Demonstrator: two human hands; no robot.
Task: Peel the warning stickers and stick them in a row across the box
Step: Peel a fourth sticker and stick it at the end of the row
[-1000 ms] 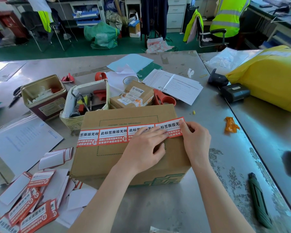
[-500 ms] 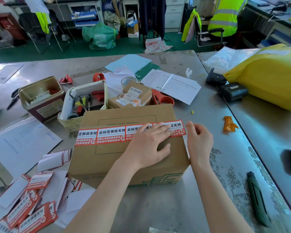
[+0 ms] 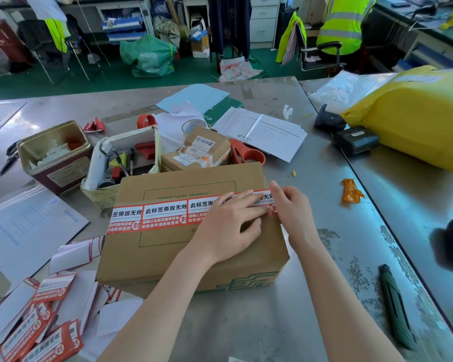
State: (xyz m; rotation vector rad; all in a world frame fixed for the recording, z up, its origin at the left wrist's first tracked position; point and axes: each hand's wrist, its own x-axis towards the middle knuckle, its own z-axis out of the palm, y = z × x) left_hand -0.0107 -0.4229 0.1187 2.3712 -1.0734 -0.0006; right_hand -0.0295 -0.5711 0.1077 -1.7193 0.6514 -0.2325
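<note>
Four warning stickers (image 3: 165,215) laid in a row across box (image 3: 194,257), left edge to right. Left hand (image 3: 228,228) flat, fingers together, pressing fourth sticker; right hand (image 3: 290,207) pinching its end. Spares (image 3: 37,333) near left.

Two bare forearms, left hand (image 3: 229,226), right hand (image 3: 292,209), no sleeves, no rings
</note>
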